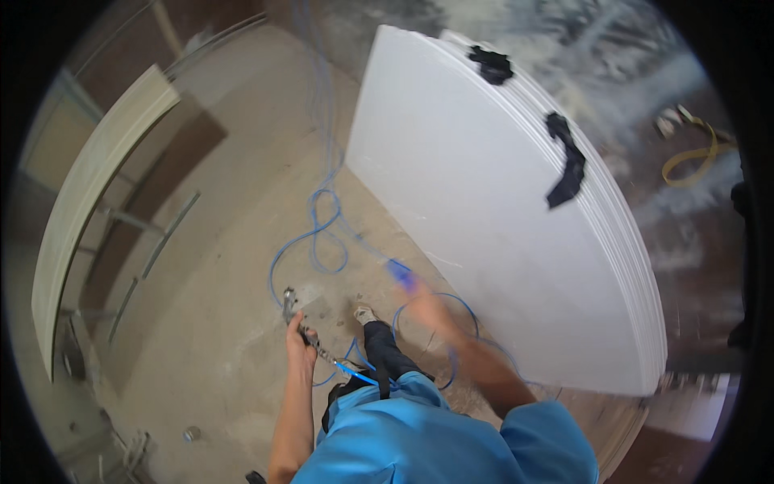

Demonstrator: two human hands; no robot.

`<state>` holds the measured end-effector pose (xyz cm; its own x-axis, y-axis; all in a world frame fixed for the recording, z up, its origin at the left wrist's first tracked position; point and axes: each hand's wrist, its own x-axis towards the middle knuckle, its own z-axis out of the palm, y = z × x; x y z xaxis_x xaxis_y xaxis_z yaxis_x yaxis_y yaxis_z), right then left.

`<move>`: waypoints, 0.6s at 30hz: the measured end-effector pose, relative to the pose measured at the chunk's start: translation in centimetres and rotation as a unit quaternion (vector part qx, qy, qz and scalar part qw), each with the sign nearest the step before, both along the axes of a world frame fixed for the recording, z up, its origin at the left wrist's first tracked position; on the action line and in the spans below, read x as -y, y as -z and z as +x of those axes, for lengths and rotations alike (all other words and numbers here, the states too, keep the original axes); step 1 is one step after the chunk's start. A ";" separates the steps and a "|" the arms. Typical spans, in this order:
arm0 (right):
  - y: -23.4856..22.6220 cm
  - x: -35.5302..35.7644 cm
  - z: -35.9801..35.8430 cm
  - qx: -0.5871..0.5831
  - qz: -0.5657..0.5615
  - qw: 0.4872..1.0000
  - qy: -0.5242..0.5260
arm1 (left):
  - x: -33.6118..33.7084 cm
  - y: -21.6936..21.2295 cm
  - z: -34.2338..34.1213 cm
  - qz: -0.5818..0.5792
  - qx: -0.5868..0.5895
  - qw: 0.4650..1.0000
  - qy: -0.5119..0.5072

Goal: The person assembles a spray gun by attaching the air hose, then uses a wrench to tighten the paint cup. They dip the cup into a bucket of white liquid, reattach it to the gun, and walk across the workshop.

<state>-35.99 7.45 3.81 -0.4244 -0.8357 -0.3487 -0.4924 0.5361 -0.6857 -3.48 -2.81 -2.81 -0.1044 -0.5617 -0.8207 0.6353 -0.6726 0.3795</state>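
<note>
My left hand point(299, 343) is closed around a metal air gun point(289, 298), its silvery head pointing away from me. A bright blue air hose point(353, 369) joins the fitting at the gun's near end. My right hand point(419, 297) is stretched forward and smeared by motion. At its fingers is a small blue-purple object point(399, 273), too blurred to name; the hand seems closed on it. Close to the right of that hand stand large white panels point(476, 202), stacked upright.
Loops of blue hose point(325, 206) lie on the concrete floor point(218, 266) ahead and around my legs. Black tape-like strips point(571, 165) cling to the panels' edge. At left stands a cream curved-looking board point(97, 185) by a metal frame point(133, 219). A yellow strap point(705, 161) lies far right.
</note>
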 end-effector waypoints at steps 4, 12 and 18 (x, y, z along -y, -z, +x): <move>-3.5 2.0 -28.7 -0.562 0.048 0.825 -0.043 | 6.6 -3.7 -3.4 -0.032 0.003 0.999 -0.032; -25.6 15.5 -66.4 -0.532 -0.074 0.837 0.108 | 13.9 -8.9 -3.8 -0.163 -0.194 0.967 -0.029; -6.1 29.8 -38.7 -0.321 -0.212 0.921 -0.057 | 12.9 -9.2 -0.2 -0.215 -0.214 0.950 -0.075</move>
